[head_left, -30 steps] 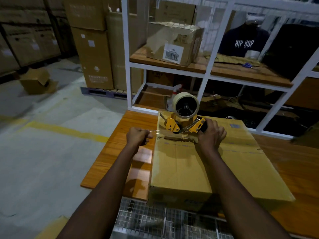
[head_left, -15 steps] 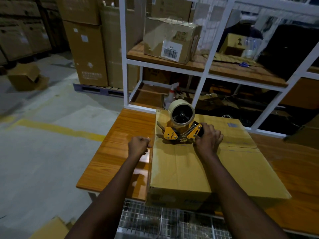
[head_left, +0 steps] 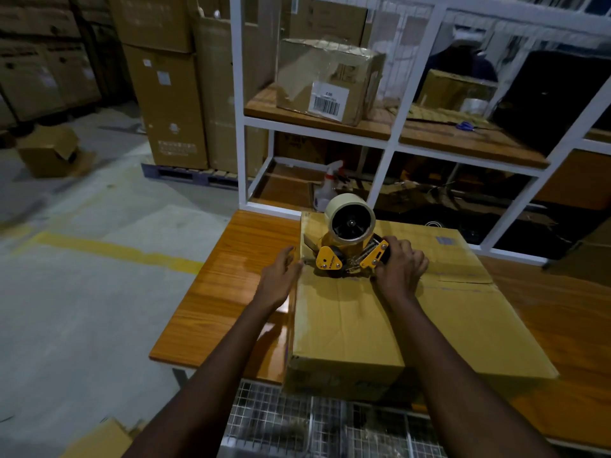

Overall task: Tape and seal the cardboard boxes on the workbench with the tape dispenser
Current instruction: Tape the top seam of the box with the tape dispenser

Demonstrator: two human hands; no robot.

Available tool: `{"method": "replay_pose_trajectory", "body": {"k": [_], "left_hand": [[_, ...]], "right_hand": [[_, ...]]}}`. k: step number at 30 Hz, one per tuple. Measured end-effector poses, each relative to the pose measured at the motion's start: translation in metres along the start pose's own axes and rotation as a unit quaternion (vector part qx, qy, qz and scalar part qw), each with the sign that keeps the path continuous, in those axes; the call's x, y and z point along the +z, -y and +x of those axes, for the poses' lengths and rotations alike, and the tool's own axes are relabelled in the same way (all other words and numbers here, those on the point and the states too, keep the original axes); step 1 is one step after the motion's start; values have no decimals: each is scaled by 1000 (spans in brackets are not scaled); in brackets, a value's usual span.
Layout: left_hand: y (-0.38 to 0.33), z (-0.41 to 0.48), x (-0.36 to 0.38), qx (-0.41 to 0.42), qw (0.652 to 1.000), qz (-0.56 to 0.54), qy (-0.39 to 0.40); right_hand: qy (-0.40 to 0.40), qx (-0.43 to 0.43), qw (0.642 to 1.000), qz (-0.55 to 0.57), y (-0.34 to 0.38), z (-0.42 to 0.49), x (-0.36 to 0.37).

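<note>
I see left hand (head_left: 279,276) gone from fist to flat, fingers straight against cardboard box (head_left: 347,325) left edge. Right hand (head_left: 401,264) grips tape dispenser (head_left: 347,239), which sits on box top between hands. My guess: start anchored, pull along box next.

Single head-worn wide-angle view, facing forward and down onto the workbench (head_left: 224,279) from its near edge. Close range: left forearm (head_left: 215,375) and right forearm (head_left: 446,358) enter from the bottom edge, cardboard box (head_left: 357,325) mid-frame. White shelf frame (head_left: 237,110) straight ahead, warehouse floor (head_left: 82,309) off left.
</note>
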State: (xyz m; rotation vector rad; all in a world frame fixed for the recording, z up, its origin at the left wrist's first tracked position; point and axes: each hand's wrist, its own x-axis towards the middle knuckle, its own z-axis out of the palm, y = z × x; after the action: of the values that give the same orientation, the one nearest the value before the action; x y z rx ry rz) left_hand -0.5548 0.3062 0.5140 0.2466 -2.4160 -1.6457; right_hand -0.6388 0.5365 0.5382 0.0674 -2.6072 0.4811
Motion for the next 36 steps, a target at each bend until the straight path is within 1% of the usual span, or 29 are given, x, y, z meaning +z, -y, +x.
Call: {"method": "replay_pose_trajectory", "body": {"k": [1, 3, 5, 7, 9, 12, 18, 25, 27, 31, 34, 36], "left_hand": [[-5, 0, 2, 9, 999, 18, 47], [-3, 0, 7, -7, 987, 104, 123], [4, 2, 10, -29, 979, 141, 145], [7, 7, 9, -14, 976, 173, 131], [12, 14, 5, -2, 966, 229, 122], [16, 18, 0, -17, 956, 274, 105], [11, 14, 5, -19, 954, 285, 87], [11, 13, 6, -27, 953, 291, 85], [9, 12, 5, -25, 952, 295, 84], [6, 10, 5, -31, 953, 288, 88], [5, 9, 7, -49, 951, 294, 84], [8, 11, 7, -59, 953, 284, 90]], "right_hand": [[1, 0, 1000, 0, 0, 0, 0], [5, -1, 1000, -3, 0, -1, -1], [15, -4, 1000, -14, 1, -1, -1], [27, -5, 999, -30, 2, -1, 0], [37, -4, 998, -41, 2, -1, 0], [50, -8, 998, -48, 4, -1, 0], [67, -3, 997, -45, 1, 1, -2], [64, -23, 996, -59, -7, 2, -2], [51, -28, 996, -64, -13, 4, -1], [18, -12, 997, -70, -47, 13, -7], [21, 13, 996, -84, -87, 24, -18], [26, 12, 996, -88, -103, 29, -23]]}}
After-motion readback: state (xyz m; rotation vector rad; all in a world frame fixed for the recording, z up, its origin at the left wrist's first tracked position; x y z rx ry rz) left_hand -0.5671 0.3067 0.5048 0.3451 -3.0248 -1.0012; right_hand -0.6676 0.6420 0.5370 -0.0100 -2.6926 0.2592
